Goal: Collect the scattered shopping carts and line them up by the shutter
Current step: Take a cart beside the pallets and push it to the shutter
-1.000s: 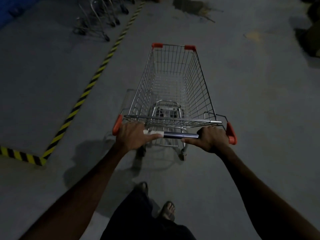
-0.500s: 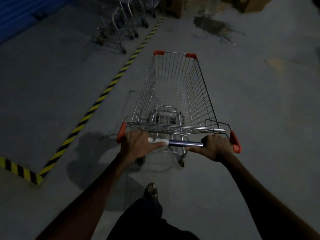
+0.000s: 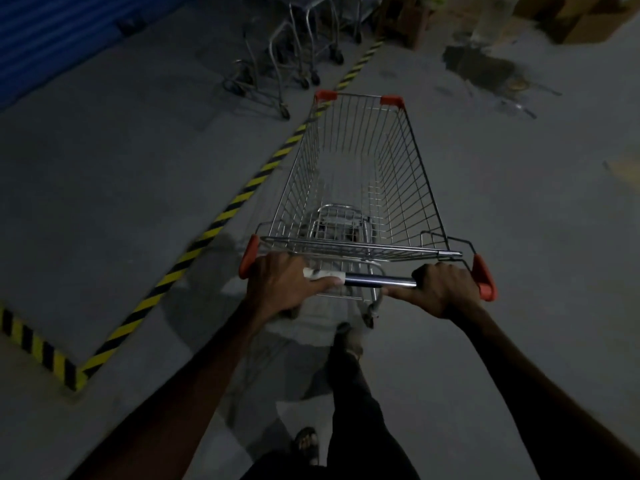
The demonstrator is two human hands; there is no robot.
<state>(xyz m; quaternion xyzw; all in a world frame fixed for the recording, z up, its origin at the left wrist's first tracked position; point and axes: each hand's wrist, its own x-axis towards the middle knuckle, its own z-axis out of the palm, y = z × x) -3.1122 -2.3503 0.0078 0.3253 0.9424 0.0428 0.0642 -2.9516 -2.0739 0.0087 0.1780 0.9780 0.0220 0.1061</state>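
Note:
A wire shopping cart (image 3: 408, 188) with orange corner caps stands right in front of me on the grey floor, its basket holding nothing. My left hand (image 3: 282, 284) grips the left end of its metal handle bar (image 3: 379, 280), and my right hand (image 3: 445, 289) grips the right end. A row of other carts (image 3: 294, 60) stands ahead at the upper left, beyond the striped line. The blue shutter (image 3: 69, 36) fills the top left corner.
Yellow and black hazard tape (image 3: 221, 216) runs diagonally across the floor on the left and turns a corner at the lower left. A dark wet patch (image 3: 485, 67) and cardboard boxes (image 3: 588, 19) lie ahead on the right. My legs and sandalled foot (image 3: 306, 441) show below.
The cart and I have rolled forward. The parked carts, the shutter and the boxes have come nearer and lower in view. Both hands keep their grip on the handle.

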